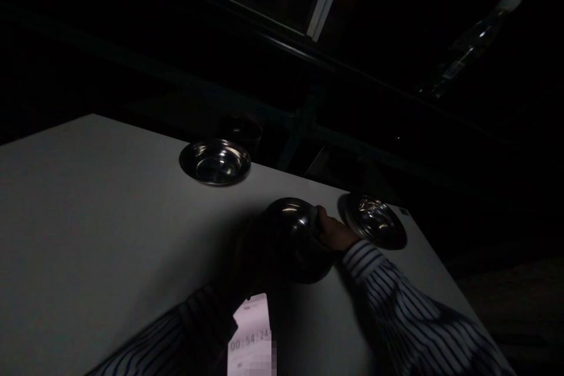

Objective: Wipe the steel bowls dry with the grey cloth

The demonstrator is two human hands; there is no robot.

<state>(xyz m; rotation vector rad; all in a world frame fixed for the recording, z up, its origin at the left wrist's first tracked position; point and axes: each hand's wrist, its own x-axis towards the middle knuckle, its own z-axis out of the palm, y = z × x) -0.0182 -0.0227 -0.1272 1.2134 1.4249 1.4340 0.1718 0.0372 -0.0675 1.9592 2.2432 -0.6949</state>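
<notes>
A shiny metal bowl (293, 235) is tilted over the white table, its rounded side towards me. My right hand (337, 232) is closed on the bowl's right side. Something greyish, perhaps a cloth, shows between that hand and the metal, too dim to name. Deep shadow covers my left hand (247, 258) at the bowl's lower left, and its fingers cannot be made out. Just below my left wrist, a lit phone (250, 329) shows a running timer.
On the white table (110, 205), a shallow metal bowl (215, 163) stands near the far edge. Stacked metal dishes (374, 220) sit by the right corner. Beyond the edge are a dark round container (242, 129) and a clear bottle (476, 41). The surroundings are very dark.
</notes>
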